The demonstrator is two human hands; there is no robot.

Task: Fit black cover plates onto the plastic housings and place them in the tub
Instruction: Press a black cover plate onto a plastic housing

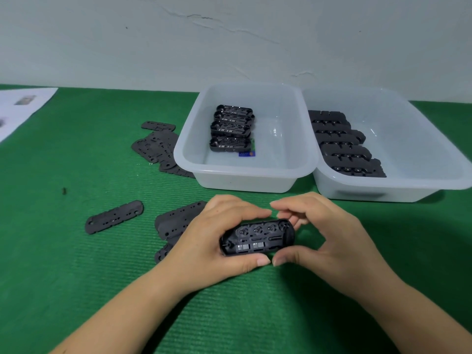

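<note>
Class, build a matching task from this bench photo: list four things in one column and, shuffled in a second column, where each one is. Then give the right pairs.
Things
1. housing with its inside showing
2. loose cover plate
3. row of four housings
4. sheet of paper

Places
A. far left corner of the green mat
B. in the left tub
C. gripped between left hand and right hand
D. flat on the mat, left of the hands

Pairs: 1-C, 2-D, 3-B, 4-A
</note>
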